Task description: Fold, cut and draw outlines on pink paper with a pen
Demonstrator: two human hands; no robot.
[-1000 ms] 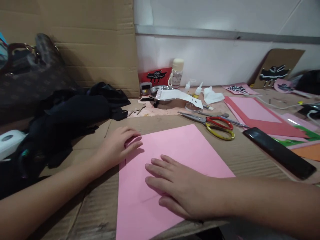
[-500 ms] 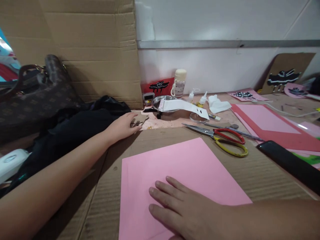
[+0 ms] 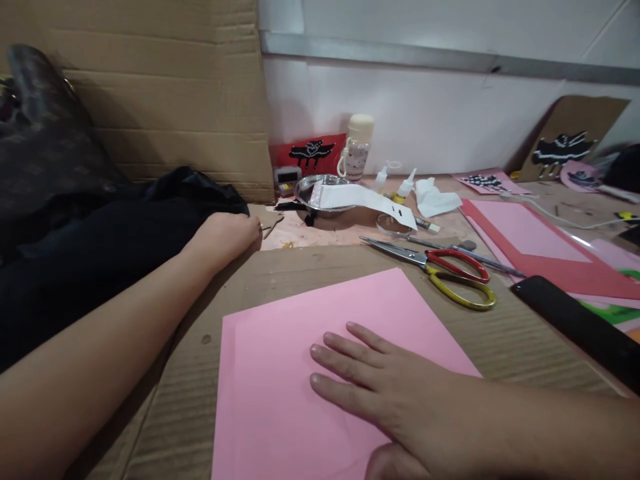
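My right hand lies flat with fingers spread on a sheet of pink paper, which rests on brown corrugated cardboard. My left hand is stretched out to the far left edge of that cardboard, beside black fabric. Its fingers are curled closed at a small brown cut-out piece of cardboard, whose thin, jagged end pokes out past them; the fingertips are hidden. To the right of the pink paper lie scissors with one red and one yellow handle.
At the back stand a metal dish under a white strip, a bottle and small glue bottles. On the right are a black bar-shaped object and red paper. A handbag sits far left.
My left hand has gone from fingers apart over the brown piece to closed on it. My right hand stays flat on the pink paper. The view has shifted slightly.
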